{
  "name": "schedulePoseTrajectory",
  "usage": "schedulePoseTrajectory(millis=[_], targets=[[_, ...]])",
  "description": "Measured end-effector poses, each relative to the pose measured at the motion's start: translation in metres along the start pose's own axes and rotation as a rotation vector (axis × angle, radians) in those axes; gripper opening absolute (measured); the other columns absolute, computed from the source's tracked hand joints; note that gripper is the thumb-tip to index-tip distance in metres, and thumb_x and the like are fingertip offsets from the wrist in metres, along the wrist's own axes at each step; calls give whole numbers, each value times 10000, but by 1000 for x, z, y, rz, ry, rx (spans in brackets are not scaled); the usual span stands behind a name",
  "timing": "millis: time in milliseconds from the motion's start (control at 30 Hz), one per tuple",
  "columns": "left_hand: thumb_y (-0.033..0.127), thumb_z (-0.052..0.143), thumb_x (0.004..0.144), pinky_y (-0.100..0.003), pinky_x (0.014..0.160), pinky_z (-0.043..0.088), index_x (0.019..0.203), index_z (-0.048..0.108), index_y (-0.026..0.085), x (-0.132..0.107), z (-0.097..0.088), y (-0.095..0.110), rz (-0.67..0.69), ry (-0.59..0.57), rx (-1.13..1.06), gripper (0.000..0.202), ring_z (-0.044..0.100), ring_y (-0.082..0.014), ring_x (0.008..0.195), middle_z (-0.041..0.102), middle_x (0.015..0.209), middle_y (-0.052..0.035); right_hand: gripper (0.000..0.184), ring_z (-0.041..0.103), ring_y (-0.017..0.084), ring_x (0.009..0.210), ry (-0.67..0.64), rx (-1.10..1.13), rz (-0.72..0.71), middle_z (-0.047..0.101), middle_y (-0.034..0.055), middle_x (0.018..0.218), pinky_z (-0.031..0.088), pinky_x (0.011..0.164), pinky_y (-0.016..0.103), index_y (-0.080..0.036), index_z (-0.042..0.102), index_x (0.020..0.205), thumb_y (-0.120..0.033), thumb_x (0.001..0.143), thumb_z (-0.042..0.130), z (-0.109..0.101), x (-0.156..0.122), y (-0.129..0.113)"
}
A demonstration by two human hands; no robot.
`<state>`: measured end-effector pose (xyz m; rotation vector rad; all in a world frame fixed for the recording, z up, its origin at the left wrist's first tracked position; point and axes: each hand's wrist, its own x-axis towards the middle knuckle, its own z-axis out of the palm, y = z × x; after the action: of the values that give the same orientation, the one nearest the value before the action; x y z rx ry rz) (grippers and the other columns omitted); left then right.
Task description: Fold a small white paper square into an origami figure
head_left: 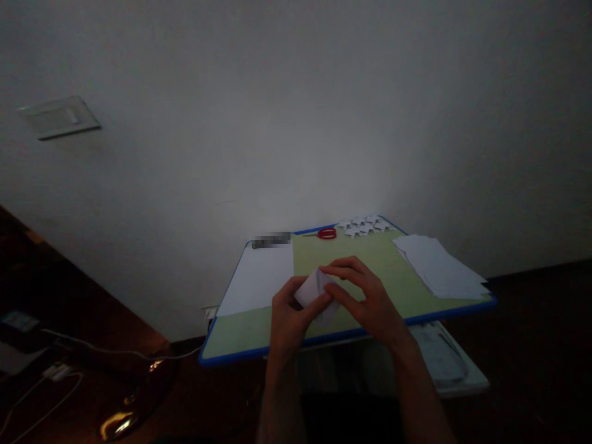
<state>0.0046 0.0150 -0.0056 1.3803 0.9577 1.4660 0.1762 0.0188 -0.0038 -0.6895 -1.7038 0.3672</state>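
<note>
Above the near part of the green tabletop, I hold a small folded piece of white paper (pixel 311 288) between both hands. My left hand (pixel 291 314) grips its left and lower side, the thumb pressed across the front. The thumb and fingers of my right hand (pixel 365 299) pinch its top and right edge. A raised crease runs down from the paper's top point. Part of the paper is hidden behind my fingers.
Scissors with red handles (pixel 327 234) lie at the table's (pixel 245 336) far edge, beside several folded white paper shapes (pixel 365 226). White sheets (pixel 437 265) are stacked at the right. Another white sheet (pixel 259 277) lies left, with a blurred dark object (pixel 272 240) at its top.
</note>
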Motion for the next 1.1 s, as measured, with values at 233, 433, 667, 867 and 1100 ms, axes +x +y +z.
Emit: schedulePoseTrajectory(millis=[233, 433, 667, 867, 1100], targets=[[335, 928, 709, -218, 646, 546, 990, 754, 157, 0, 1, 1, 6, 42, 58, 375, 675, -154, 735, 755, 843, -17, 171, 613, 173, 942, 54, -21, -37, 622, 25, 1008, 508, 796, 297, -257, 729, 1015, -104, 949, 691, -3, 2, -5], [329, 919, 689, -213, 584, 545, 1004, 683, 172, -1, 7, 2, 46, 171, 72, 424, 685, -157, 682, 730, 800, 8, 208, 520, 132, 757, 14, -23, 3, 539, -16, 871, 434, 677, 260, -225, 658, 915, -20, 876, 656, -5, 0, -8], [390, 900, 701, -194, 497, 495, 1001, 584, 190, -4, 14, 7, 35, 235, 86, 480, 650, -140, 568, 725, 749, 8, 72, 584, 152, 755, 58, 52, 125, 657, -11, 815, 463, 701, 290, -210, 668, 901, -195, 880, 736, 4, 1, -19], [397, 928, 688, -198, 510, 517, 1069, 571, 198, -3, 12, 1, 20, 151, -29, 558, 691, -161, 612, 756, 785, -15, 240, 675, 170, 827, 167, 181, 261, 740, 19, 957, 549, 777, 309, -231, 710, 1161, -257, 924, 737, 11, 3, -12], [392, 866, 803, -322, 758, 611, 1250, 628, 184, -6, 6, 2, 55, -81, -118, 547, 770, -235, 841, 812, 1001, -104, 156, 682, 186, 897, 148, 112, 212, 729, 42, 994, 544, 795, 321, -238, 757, 1103, -246, 981, 660, 9, 4, -12]])
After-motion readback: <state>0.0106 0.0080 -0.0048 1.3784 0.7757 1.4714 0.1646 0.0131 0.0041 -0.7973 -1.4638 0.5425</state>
